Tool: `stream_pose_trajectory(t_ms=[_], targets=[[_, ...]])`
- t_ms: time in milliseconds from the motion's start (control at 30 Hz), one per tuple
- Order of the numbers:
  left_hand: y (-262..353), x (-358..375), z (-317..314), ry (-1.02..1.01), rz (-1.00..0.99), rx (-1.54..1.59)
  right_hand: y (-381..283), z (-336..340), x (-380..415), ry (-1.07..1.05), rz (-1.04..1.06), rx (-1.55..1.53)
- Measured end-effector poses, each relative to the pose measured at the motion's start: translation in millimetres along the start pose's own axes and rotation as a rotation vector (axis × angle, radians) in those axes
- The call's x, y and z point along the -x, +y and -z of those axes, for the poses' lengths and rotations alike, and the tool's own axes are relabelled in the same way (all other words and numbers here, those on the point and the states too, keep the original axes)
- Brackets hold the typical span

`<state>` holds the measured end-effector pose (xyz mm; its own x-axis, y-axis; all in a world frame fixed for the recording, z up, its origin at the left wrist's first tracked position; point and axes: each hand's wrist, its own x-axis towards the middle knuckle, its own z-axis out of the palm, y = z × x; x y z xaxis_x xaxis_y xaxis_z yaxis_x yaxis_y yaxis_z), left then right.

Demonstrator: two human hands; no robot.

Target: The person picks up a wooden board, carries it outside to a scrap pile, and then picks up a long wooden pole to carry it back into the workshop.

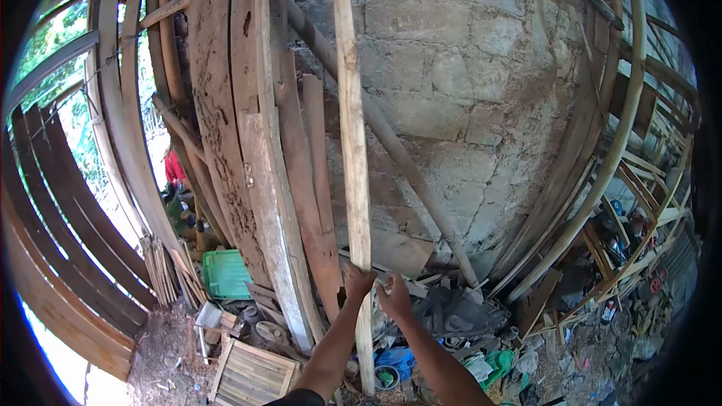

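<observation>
A long, pale wooden post [353, 135] stands nearly upright in front of me, running from the top of the view down to the cluttered ground. My left hand [359, 283] is wrapped round its lower part. Just to the right of the post, my right hand [395, 297] is raised with bent fingers apart and nothing visible in them. Behind both hands, a darker round pole [410, 165] slants down to the right across a block wall [444, 68].
Tall weathered planks [218, 105] lean on the left, near a green plastic crate [226, 274]. A slatted wooden panel [254, 372] lies low by my left arm. Scrap, with a blue sheet [397, 361] and green cloth [498, 368], covers the ground. A person in red [174, 169] is outside.
</observation>
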<state>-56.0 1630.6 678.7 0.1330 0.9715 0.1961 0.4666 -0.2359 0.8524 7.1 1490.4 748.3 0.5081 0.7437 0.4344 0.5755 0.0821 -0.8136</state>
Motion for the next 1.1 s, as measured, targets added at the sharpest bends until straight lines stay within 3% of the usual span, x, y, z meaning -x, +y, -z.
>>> stream_pose_trajectory(t_ms=[233, 333, 567, 667, 867, 1000, 1100], targets=[[40.7, 42.2, -24.6, -0.209, -0.130, -0.027, -14.4, 29.0, -14.9, 0.200, 0.043, 0.110], [24.7, 51.9, -60.1, -0.119, -0.422, -0.083, -12.5, 45.2, -17.2, 0.154, -0.073, 0.055], [69.4, 66.2, -40.0, -0.182, -0.226, -0.061, -18.6, 65.8, -27.5, 0.213, -0.152, 0.055], [72.4, 67.2, -38.8, -0.225, -0.407, -0.237, -17.4, 62.8, -36.3, 0.192, -0.126, 0.055], [103.5, 79.9, -47.9, -0.357, -0.368, -0.137, 19.0, 67.6, -50.2, 0.300, -0.118, 0.137], [95.1, 82.6, -101.5, -0.343, -0.527, -0.254, 34.7, 100.2, -51.9, 0.278, -0.219, 0.200], [99.5, 93.0, -130.2, -0.360, -0.519, -0.199, 44.0, 131.0, -51.2, 0.282, -0.242, 0.239]])
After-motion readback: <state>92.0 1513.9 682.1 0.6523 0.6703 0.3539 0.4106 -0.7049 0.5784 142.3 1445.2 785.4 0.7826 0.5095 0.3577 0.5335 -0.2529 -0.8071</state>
